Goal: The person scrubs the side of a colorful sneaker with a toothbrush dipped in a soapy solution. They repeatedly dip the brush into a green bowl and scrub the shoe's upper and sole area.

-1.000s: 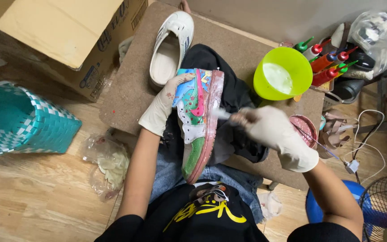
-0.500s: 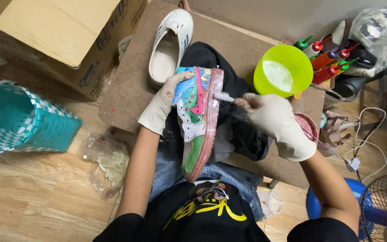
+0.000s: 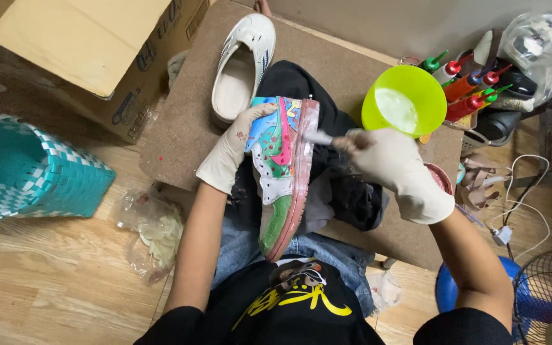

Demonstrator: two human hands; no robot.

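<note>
The right hand, in a pale glove, has its fingers closed around a small brush, pinched near the handle end; the brush tip points left and meets the pink sole edge of the shoe. The left hand, also gloved, is curled around the shoe's heel end from the left, thumb across the painted upper, fingers hidden behind it.

The shoe lies on its side across the person's lap, heel away from the body and toe toward the chest. Its upper is painted in blue, green, red and yellow patches, with white parts showing; the sole rim is pink.

Under the shoe lies dark cloth over blue jeans. Beyond the lap is a brown board, and on it a white slipper just beside the shoe's heel. To the right of the brush, near the right hand, stands a lime-green bowl with whitish liquid inside. Behind the bowl stand squeeze bottles with red and green caps. At far left sits a teal woven basket on the wooden floor, with a cardboard box above it.
</note>
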